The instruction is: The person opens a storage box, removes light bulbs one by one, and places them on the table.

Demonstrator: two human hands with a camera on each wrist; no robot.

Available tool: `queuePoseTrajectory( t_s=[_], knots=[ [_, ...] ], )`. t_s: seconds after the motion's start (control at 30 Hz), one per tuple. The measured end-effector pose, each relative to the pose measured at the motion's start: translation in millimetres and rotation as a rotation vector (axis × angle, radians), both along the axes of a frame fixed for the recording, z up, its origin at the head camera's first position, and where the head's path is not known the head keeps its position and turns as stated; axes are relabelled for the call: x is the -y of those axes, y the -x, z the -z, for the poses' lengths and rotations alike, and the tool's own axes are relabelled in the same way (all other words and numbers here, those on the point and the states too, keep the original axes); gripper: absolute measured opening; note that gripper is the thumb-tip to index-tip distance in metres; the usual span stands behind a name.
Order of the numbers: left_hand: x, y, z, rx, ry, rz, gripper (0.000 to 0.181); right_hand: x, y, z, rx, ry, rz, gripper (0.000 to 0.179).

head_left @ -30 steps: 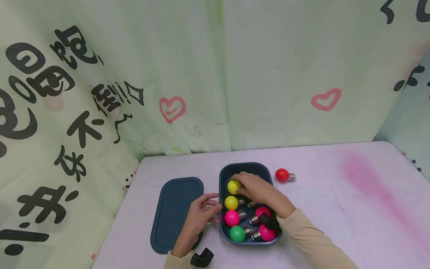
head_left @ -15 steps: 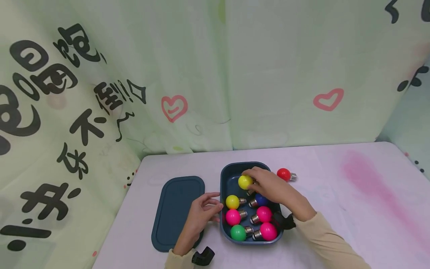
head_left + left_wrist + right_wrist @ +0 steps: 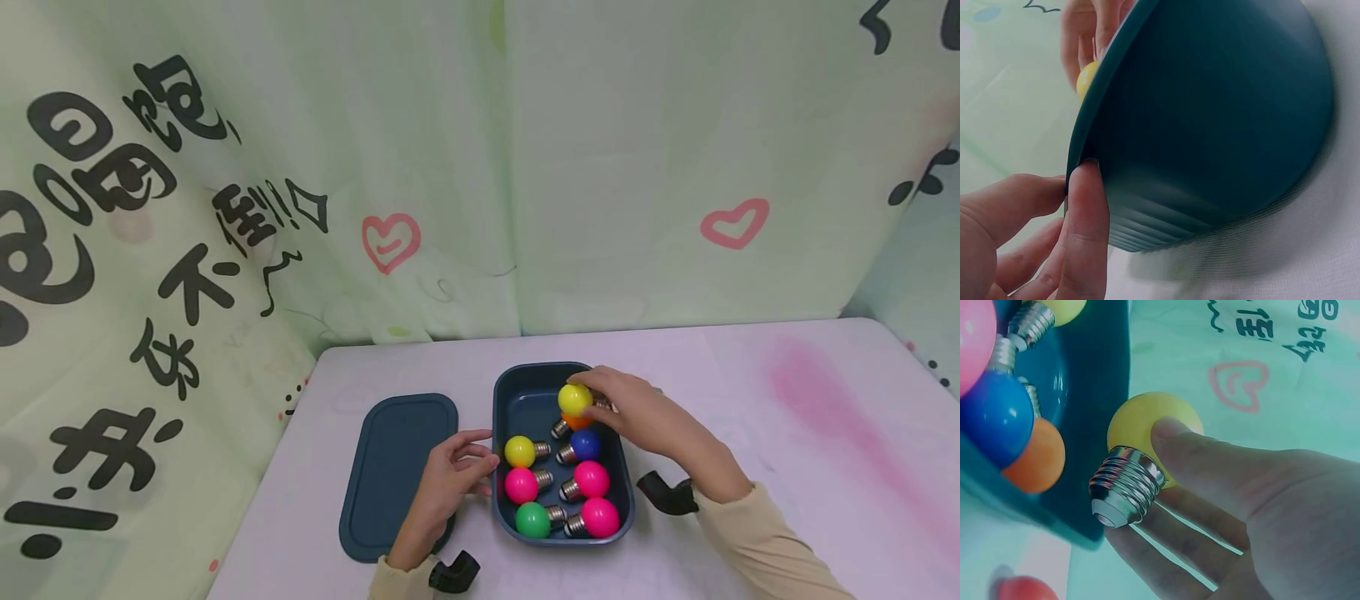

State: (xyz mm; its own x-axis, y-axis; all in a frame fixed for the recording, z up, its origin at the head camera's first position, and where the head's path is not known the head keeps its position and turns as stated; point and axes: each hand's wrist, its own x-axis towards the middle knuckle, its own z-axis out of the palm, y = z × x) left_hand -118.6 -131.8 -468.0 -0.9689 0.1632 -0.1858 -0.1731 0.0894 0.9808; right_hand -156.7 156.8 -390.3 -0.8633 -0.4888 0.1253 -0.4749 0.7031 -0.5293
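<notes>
My right hand (image 3: 630, 404) pinches a yellow light bulb (image 3: 575, 400) over the far right part of a dark blue plastic box (image 3: 528, 404). In the right wrist view the thumb lies across the yellow globe, and the metal screw base of this bulb (image 3: 1125, 487) is bare. Under it in the head view, an orange bulb (image 3: 577, 420) is partly covered. My left hand (image 3: 448, 479) holds the box's left rim, with a fingertip (image 3: 1088, 181) against the outer wall. Inside are a blue bulb (image 3: 585, 445), a second yellow bulb (image 3: 520, 452), a green bulb (image 3: 532, 520) and several pink bulbs (image 3: 601, 517).
A dark blue lid (image 3: 397, 475) lies flat on the table (image 3: 750, 433) left of the box, partly behind the left forearm. A red bulb (image 3: 1025, 589) lies outside the box in the right wrist view; the right hand hides most of it from the head view.
My right hand has carried the yellow bulb rightward across the box's far end, uncovering the blue and orange bulbs. The red bulb is now mostly behind that hand. My left hand stays at the rim.
</notes>
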Motion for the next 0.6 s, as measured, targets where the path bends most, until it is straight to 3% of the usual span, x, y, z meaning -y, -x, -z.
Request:
queuePoseTrajectory(
  t_s=[0.27, 0.6],
  knots=[
    [0.2, 0.0, -0.1, 0.004, -0.005, -0.003, 0.048, -17.9, -4.4, -2.4, -0.012, 0.033, 0.010, 0.039],
    [-0.2, -0.1, -0.3, -0.005, -0.002, 0.000, 0.048, -38.3, -4.2, 6.6, -0.076, 0.012, 0.022, 0.040]
  ],
)
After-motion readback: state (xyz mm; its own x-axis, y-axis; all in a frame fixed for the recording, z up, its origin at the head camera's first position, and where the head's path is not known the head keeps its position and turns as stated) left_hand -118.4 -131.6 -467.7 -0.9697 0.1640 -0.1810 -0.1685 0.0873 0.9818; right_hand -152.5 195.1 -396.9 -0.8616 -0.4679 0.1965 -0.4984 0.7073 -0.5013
